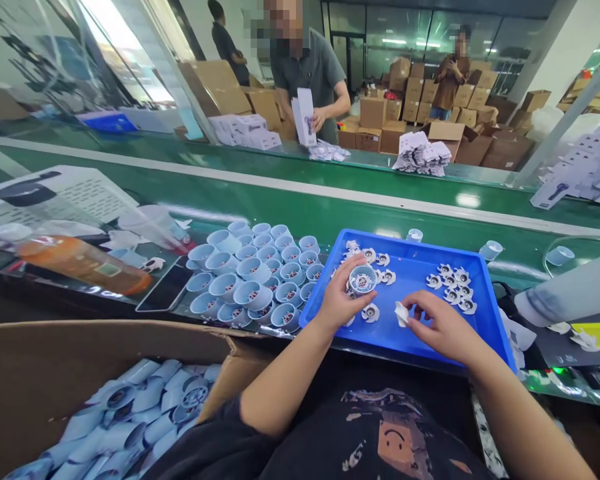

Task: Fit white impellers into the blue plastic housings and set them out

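My left hand (341, 297) is wrapped round a light-blue plastic cup-shaped housing (363, 281), its open end tilted up toward me with parts showing inside. A small white fan impeller (402, 314) is pinched between the thumb and fingers of my right hand (437, 325). Both hands are over a blue tray (410, 252), where more white impellers (451, 287) lie in a left and a right group. Left of the tray, many similar blue housings (253, 293) stand packed together, open ends up, with small reddish and silvery parts inside.
A cardboard box (225, 373) at lower left holds a heap of blue housings. An orange-filled bottle (85, 263) lies beside a dark phone-like slab (165, 287). Beyond the tray runs a green conveyor belt (330, 203). Across it, a person (307, 67) handles a white box.
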A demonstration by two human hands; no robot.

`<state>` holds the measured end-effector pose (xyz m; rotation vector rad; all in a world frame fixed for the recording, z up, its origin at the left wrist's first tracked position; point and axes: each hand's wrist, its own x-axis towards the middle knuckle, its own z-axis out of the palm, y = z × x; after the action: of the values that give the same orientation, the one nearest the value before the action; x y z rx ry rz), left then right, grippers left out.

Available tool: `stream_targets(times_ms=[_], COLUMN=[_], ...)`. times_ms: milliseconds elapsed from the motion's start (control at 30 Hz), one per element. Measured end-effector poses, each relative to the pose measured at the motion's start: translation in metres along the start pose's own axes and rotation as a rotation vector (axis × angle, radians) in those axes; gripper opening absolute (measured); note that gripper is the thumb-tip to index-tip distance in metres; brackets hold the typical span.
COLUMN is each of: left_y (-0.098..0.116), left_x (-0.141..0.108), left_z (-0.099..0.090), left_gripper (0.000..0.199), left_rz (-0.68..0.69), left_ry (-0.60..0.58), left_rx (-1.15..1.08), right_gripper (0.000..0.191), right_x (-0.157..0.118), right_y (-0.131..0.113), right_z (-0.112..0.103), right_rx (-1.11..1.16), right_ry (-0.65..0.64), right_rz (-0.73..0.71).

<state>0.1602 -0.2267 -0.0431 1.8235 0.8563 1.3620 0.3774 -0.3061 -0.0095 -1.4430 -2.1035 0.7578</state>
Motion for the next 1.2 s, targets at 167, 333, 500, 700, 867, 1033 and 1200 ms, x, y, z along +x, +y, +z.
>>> stream_targets(times_ms=[167, 333, 500, 700, 867, 1033, 1200], left_y=[0.032, 0.048, 0.052, 0.058, 0.062, 0.065, 0.063], left_x=[-0.016, -0.022, -0.020, -0.024, -0.030, -0.034, -0.033], left_z=[0.008, 0.023, 0.024, 0.025, 0.027, 0.030, 0.030], left_gripper=[0.063, 0.057, 0.053, 0.038, 0.032, 0.033, 0.034], left_rz=[-0.008, 0.030, 0.148, 0.244, 0.339, 0.283, 0.270], left_ry=[-0.391, -0.568, -0.566, -0.524, -0.337, -0.345, -0.393], left_rx=[0.088, 0.217, 0.318, 0.368, 0.410, 0.436, 0.423], right_gripper=[0.045, 0.046, 0.030, 0.022, 0.031, 0.033, 0.033], right_x=[-0.029, -0.037, -0.039, -0.031, -0.023, -0.022, -0.024], right_y=[0.000, 0.002, -0.016, -0.042, -0.040, -0.036, -0.034], right_z=[0.012, 0.021, 0.005, -0.010, -0.009, -0.005, -0.005], right_rx=[0.586, 0.840, 0.730, -0.195, -0.178, -0.123, -0.092], right_ry=[0.167, 0.201, 0.256, 0.281, 0.306, 0.290, 0.268], right_rz=[0.078, 0.170, 0.109, -0.213, -0.270, -0.236, -0.210])
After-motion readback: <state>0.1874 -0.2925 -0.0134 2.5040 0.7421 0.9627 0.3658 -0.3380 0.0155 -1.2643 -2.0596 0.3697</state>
